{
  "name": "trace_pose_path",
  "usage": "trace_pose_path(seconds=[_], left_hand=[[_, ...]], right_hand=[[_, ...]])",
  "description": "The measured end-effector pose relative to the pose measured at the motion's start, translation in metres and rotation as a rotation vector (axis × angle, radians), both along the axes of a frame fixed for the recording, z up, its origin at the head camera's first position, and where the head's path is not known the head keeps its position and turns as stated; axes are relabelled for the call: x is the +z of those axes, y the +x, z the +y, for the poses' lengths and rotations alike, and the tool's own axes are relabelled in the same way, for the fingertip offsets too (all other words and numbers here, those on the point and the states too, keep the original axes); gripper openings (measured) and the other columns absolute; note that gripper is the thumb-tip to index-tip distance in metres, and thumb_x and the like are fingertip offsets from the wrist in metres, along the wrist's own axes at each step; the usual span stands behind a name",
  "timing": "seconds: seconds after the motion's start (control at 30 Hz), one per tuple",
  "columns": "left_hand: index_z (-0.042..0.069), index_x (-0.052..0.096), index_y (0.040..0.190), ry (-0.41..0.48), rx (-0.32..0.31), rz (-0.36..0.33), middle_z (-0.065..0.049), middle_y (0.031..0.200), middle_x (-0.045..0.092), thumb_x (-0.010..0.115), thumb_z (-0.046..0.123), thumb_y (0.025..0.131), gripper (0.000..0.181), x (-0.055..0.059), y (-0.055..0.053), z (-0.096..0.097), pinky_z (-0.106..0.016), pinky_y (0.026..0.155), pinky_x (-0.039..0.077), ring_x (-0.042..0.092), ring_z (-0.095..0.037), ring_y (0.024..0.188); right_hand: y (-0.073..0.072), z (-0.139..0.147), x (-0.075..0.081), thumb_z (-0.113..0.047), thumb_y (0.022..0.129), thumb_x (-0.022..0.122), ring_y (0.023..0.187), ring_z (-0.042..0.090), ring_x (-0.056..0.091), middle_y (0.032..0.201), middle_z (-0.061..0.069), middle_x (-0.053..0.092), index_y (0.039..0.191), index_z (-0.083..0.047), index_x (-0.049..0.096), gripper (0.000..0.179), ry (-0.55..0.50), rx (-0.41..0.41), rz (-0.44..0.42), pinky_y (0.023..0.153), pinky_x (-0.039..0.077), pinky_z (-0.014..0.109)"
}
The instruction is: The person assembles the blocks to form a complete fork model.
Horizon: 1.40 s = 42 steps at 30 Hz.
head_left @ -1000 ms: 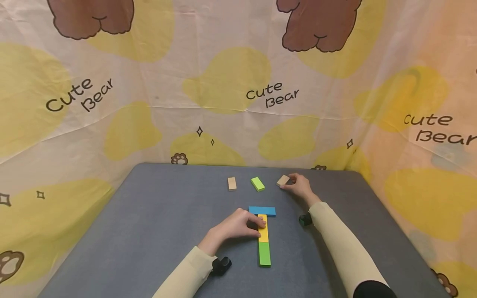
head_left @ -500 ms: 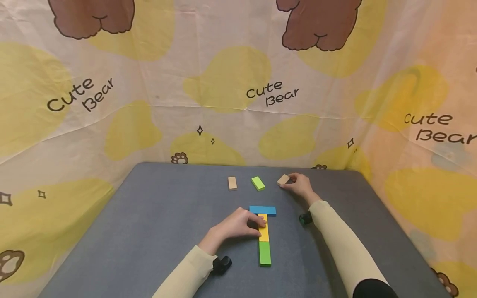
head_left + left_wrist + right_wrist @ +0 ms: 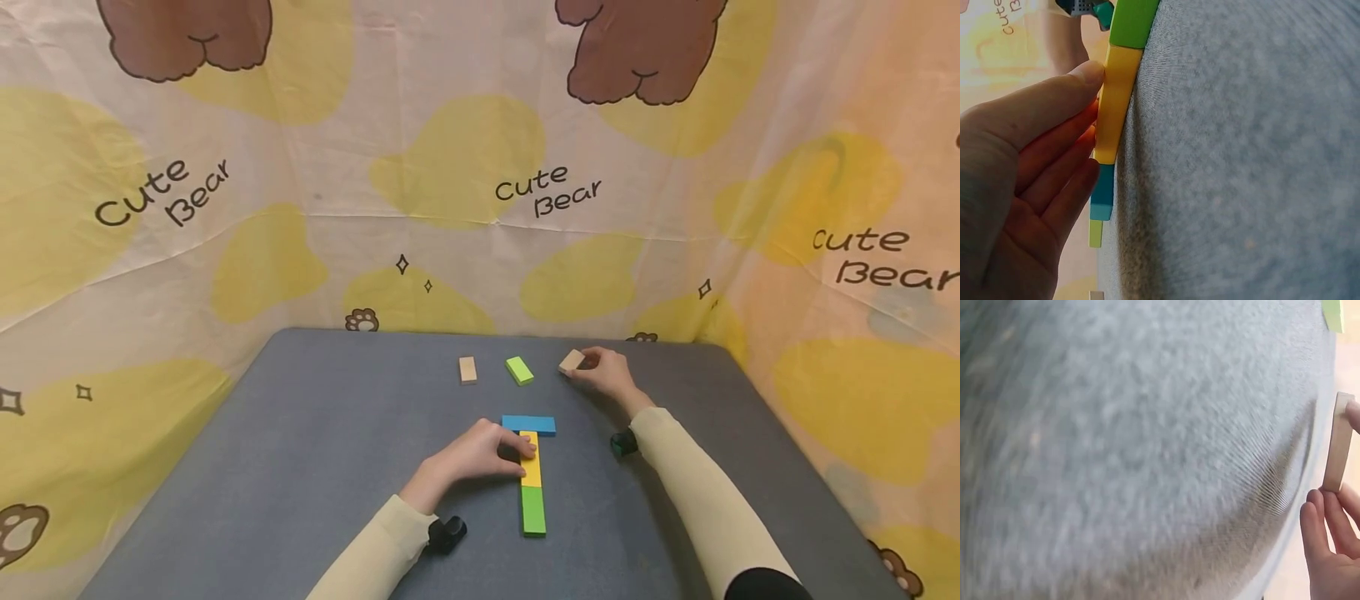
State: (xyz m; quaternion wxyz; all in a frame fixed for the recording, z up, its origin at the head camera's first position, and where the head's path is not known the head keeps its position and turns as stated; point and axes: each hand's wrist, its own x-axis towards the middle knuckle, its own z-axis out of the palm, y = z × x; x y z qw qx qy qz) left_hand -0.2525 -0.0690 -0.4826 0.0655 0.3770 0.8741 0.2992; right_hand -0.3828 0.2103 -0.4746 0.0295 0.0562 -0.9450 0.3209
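Observation:
A yellow block [image 3: 531, 467] lies flat between a blue block [image 3: 528, 425] set crosswise beyond it and a green block [image 3: 533, 511] nearer me. My left hand [image 3: 480, 452] rests its fingertips on the yellow block, thumb and fingers apart and loosely bent; the left wrist view shows the thumb tip [image 3: 1089, 73] along its upper edge. At the back right, my right hand [image 3: 606, 375] pinches a plain wooden block [image 3: 572, 361] between thumb and fingers. Close up in the right wrist view, this wooden block [image 3: 1338, 447] spans from one fingertip to the others, right above the cloth.
A light green block [image 3: 519, 370] and a second wooden block [image 3: 467, 370] lie toward the back of the grey table [image 3: 337, 433]. Behind and at both sides hangs a bear-print curtain [image 3: 450, 183]. A black wrist camera [image 3: 447, 534] sits under the left sleeve.
The right forearm has shifted slightly to the right, and the wooden block in the right hand has moved a touch the same way. The left hand stays put on the yellow block.

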Motion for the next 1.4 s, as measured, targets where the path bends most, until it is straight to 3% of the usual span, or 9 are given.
trace_pose_path(seconds=[0.4, 0.87, 1.4], left_hand=[[0.028, 0.074, 0.108, -0.008, 0.024, -0.04, 0.014, 0.112, 0.072, 0.077, 0.033, 0.08, 0.028, 0.002, 0.001, 0.003, -0.023, 0.101, 0.05, 0.062, 0.002, 0.116], [0.028, 0.074, 0.107, -0.003, 0.028, -0.025, 0.013, 0.112, 0.073, 0.078, 0.034, 0.08, 0.028, 0.001, 0.001, 0.003, -0.023, 0.099, 0.051, 0.065, 0.0, 0.111], [0.028, 0.074, 0.109, -0.013, 0.008, -0.003, 0.014, 0.114, 0.072, 0.077, 0.033, 0.08, 0.029, 0.001, 0.001, 0.002, -0.022, 0.1, 0.05, 0.062, 0.002, 0.117]], right_hand=[[0.012, 0.006, 0.009, -0.036, 0.079, 0.078, 0.114, 0.035, 0.063, 0.129, 0.021, 0.063, 0.131, -0.003, 0.056, 0.066, -0.017, 0.094, 0.02, 0.095, 0.052, 0.049], [0.024, 0.002, 0.015, -0.033, 0.078, 0.08, 0.118, 0.036, 0.062, 0.131, 0.019, 0.061, 0.131, -0.005, 0.057, 0.064, -0.012, 0.216, 0.036, 0.099, 0.051, 0.048], [0.04, -0.007, 0.014, -0.029, 0.076, 0.081, 0.118, 0.034, 0.061, 0.13, 0.017, 0.061, 0.131, -0.006, 0.058, 0.064, -0.017, 0.287, 0.029, 0.099, 0.051, 0.048]])
